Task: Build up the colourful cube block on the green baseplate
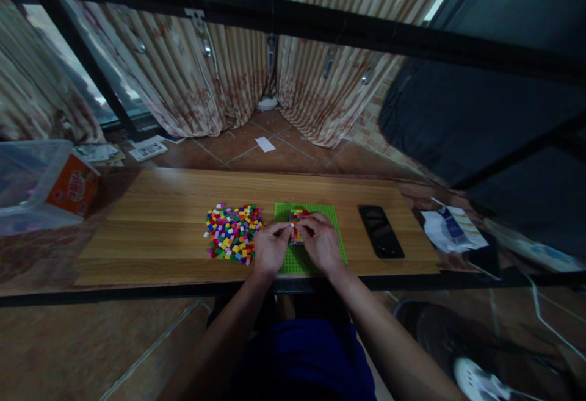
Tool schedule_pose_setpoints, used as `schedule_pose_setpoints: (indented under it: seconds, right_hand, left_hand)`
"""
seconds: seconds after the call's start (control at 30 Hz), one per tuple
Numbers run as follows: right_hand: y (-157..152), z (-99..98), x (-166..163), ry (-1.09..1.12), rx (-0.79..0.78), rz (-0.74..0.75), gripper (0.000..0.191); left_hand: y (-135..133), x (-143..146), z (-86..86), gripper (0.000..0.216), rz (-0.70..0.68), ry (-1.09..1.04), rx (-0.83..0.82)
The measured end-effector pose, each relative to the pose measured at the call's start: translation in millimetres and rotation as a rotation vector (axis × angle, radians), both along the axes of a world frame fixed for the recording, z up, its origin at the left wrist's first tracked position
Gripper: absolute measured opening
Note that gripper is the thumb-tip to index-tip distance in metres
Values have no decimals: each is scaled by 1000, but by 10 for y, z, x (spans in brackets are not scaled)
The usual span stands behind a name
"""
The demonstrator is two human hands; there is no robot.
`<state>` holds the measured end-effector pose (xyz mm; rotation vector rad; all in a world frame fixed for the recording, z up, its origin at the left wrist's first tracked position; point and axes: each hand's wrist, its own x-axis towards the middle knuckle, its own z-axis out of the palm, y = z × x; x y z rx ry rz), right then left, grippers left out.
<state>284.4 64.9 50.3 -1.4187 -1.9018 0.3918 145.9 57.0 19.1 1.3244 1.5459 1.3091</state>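
A green baseplate [327,215] lies on the wooden table [165,224] in front of me. A small cluster of coloured bricks [298,213] stands on the plate. My left hand [271,247] and my right hand [321,243] meet over that cluster, fingertips pinched at it. A small pale brick shows at my left fingertips. My hands hide most of the cluster. A pile of several loose coloured bricks [232,232] lies just left of the plate, beside my left hand.
A black phone [381,231] lies right of the plate. A clear plastic bin with an orange box [73,184] sits at the far left. Papers [451,228] rest at the right end. Curtains hang behind the table.
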Motion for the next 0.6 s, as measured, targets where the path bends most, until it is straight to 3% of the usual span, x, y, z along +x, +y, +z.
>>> schedule_pose_setpoints:
  seconds: [0.13, 0.4, 0.6]
  right_hand:
    - [6, -23, -6, -1, 12, -8, 17]
    - [10, -63, -9, 12, 40, -6, 16]
    - [17, -93, -11, 8, 35, -25, 15]
  left_hand:
    - [21, -22, 77, 12, -21, 85, -87]
    - [-136, 68, 367, 27, -39, 480, -183]
    - [-133, 61, 405, 32, -57, 497, -214]
